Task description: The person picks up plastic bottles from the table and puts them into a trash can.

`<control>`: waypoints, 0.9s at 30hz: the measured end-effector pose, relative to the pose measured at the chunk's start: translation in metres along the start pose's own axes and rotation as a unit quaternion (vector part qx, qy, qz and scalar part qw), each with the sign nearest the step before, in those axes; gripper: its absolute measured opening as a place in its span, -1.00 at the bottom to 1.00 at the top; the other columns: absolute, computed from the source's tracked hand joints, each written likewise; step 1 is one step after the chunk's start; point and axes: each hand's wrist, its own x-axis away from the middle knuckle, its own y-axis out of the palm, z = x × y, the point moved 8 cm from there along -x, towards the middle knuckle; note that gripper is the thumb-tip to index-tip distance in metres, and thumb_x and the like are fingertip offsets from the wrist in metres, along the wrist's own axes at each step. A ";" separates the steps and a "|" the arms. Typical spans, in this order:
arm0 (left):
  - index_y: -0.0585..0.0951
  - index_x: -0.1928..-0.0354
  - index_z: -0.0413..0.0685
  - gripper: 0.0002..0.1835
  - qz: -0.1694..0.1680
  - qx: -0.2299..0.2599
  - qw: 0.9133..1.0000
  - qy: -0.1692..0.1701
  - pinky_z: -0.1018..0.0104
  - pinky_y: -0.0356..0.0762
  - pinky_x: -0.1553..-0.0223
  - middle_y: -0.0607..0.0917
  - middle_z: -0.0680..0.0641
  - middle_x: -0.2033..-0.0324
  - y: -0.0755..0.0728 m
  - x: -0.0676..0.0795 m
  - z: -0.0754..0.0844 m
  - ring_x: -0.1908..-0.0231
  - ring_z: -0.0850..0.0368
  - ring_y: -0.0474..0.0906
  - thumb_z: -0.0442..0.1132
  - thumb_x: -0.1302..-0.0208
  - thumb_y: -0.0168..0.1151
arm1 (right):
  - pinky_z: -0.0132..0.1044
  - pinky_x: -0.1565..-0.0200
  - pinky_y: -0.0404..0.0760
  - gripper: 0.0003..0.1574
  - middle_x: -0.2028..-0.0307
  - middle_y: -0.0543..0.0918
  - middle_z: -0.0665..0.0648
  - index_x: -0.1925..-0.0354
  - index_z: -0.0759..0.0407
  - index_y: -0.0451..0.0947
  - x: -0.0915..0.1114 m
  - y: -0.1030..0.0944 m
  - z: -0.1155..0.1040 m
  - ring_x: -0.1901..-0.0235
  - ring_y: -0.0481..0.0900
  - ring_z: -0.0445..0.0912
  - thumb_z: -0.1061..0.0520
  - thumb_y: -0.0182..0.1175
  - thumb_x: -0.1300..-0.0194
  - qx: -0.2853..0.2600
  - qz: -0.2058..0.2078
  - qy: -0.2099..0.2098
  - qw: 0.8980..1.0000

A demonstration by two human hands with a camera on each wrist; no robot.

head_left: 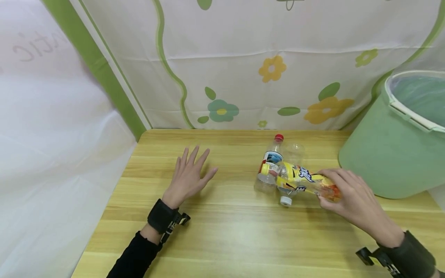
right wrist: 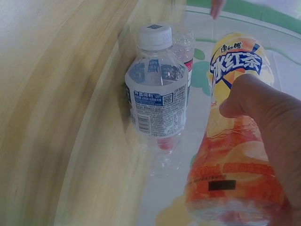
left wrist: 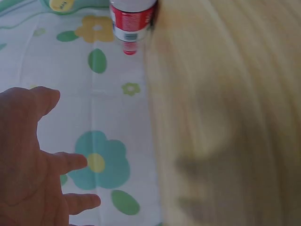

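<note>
My right hand (head_left: 351, 193) grips a plastic iced tea bottle (head_left: 302, 178) with a yellow and orange label near its base, thumb across the side in the right wrist view. The bottle lies tilted on its side, its yellow cap pointing left. Beneath and beside it, overlapped in the head view, are a clear bottle with a white cap (right wrist: 156, 36) and a red-capped bottle (head_left: 272, 156) with a blue and red label. A further clear bottle (head_left: 295, 151) sits just behind them. Holding nothing, my left hand (head_left: 187, 174) hovers at the table's left with fingers spread.
A green bin (head_left: 389, 143) with a white rim and a liner stands at the right of the wooden table (head_left: 222, 231). Behind the table's far edge hangs a white flowered cloth (head_left: 236, 73). White sheeting (head_left: 52, 154) closes off the left side.
</note>
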 end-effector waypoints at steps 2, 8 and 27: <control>0.15 -0.61 0.10 -0.16 -0.002 0.006 1.000 -0.009 -0.41 -0.28 -0.39 0.03 -0.27 -0.56 0.005 0.002 -0.005 -0.51 -0.37 -0.29 0.40 -0.48 -0.12 | -0.03 0.45 0.44 -0.24 0.10 0.65 0.21 -0.11 0.27 0.59 0.000 0.001 0.000 0.24 0.58 0.12 -0.25 -0.06 -0.25 0.000 -0.001 -0.003 1.000; 0.16 -0.61 0.08 -0.16 -0.007 0.016 1.000 -0.023 -0.41 -0.29 -0.39 0.04 -0.29 -0.55 0.013 0.005 -0.012 -0.51 -0.40 -0.26 0.39 -0.48 -0.12 | -0.08 0.47 0.40 -0.19 0.09 0.65 0.20 -0.13 0.26 0.59 -0.002 0.000 -0.001 0.25 0.57 0.10 -0.33 -0.06 -0.30 0.002 -0.007 -0.007 1.000; 0.17 -0.61 0.08 -0.15 -0.026 0.006 0.999 -0.025 -0.41 -0.30 -0.39 0.00 -0.27 -0.56 0.014 0.006 -0.011 -0.51 -0.40 -0.26 0.40 -0.47 -0.11 | 0.13 0.41 0.48 -0.01 0.15 0.63 0.29 -0.06 0.29 0.60 -0.031 -0.052 0.000 0.29 0.55 0.25 -0.52 -0.17 -0.33 0.055 -0.011 -0.032 0.998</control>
